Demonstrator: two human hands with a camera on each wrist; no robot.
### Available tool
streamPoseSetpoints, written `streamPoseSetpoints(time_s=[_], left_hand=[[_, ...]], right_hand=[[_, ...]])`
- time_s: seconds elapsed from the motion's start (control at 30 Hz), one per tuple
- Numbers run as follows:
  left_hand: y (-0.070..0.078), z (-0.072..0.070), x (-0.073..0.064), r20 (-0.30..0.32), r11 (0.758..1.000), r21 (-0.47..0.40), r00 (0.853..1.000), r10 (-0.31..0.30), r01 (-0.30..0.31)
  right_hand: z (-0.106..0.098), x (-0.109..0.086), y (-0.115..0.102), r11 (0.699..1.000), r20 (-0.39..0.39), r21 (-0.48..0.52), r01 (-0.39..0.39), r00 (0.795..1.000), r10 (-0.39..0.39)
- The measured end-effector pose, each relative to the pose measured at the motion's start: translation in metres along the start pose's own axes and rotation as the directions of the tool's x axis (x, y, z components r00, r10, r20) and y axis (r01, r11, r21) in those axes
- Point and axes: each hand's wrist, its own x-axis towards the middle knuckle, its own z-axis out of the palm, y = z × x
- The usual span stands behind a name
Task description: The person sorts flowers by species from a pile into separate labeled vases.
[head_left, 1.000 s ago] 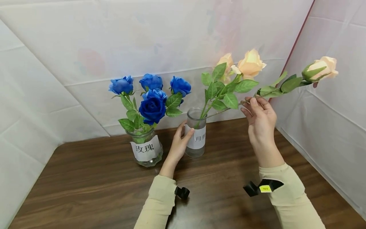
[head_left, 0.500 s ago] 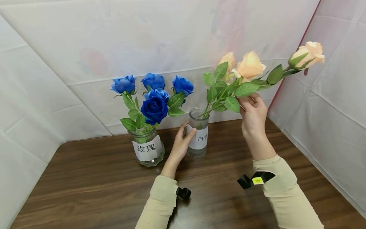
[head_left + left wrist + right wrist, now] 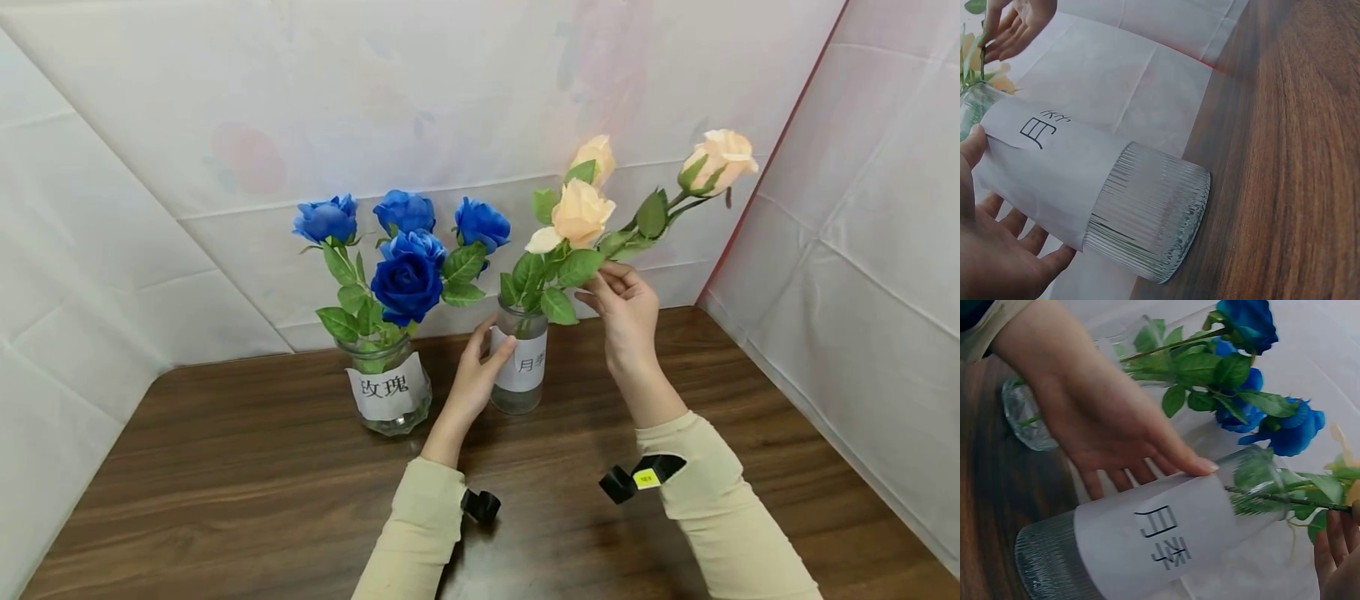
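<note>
My left hand [image 3: 474, 379] grips a ribbed glass vase [image 3: 517, 402] from its left side, thumb across the white paper label [image 3: 1047, 169]. With the fingertips of my right hand [image 3: 628, 317] I pinch the stem [image 3: 1310, 501] of a peach rose [image 3: 720, 162], just right of the vase mouth. The rose leans to the right, and its lower stem shows inside the glass neck in the right wrist view. Two other peach roses, the nearer one [image 3: 582, 212] and one behind [image 3: 595, 158], stand in the same vase, with green leaves [image 3: 558, 307] over its rim.
A faceted glass jar [image 3: 393, 421] with a labelled paper [image 3: 384, 390] holds several blue roses [image 3: 405, 287], left of my left hand. Both vessels stand on a dark wooden table [image 3: 262, 492]. White cloth walls [image 3: 225, 83] enclose the back and sides.
My right hand has moved left toward the vase with the peach rose, and its stem end has entered the mouth. The nearer standing rose has swung left. The left hand keeps its grip.
</note>
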Motion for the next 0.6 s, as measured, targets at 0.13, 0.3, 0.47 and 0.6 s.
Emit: streamPoseSetpoints(time_s=[0.13,0.3,0.47,0.6], left_hand=[[0.001,0.0,0.0,-0.003,1.0,-0.002,1.0,-0.002,0.002],[0.001,0.0,0.0,0.004,1.0,-0.005,1.0,0.002,-0.002],[0.001,0.0,0.001,0.006,1.0,-0.001,1.0,-0.007,0.007],[0.0,0.001,0.002,0.01,1.0,0.003,1.0,-0.012,0.012]], right_hand=[[0.001,-0.003,0.008,0.998,-0.002,-0.066,0.001,1.0,-0.001],[0.003,-0.003,0.015,0.99,-0.02,-0.138,-0.004,1.0,0.001],[0.003,-0.004,0.021,0.965,-0.034,-0.252,-0.065,0.998,0.058],[-0.001,-0.005,0.024,0.962,-0.036,-0.26,-0.088,0.996,0.082]])
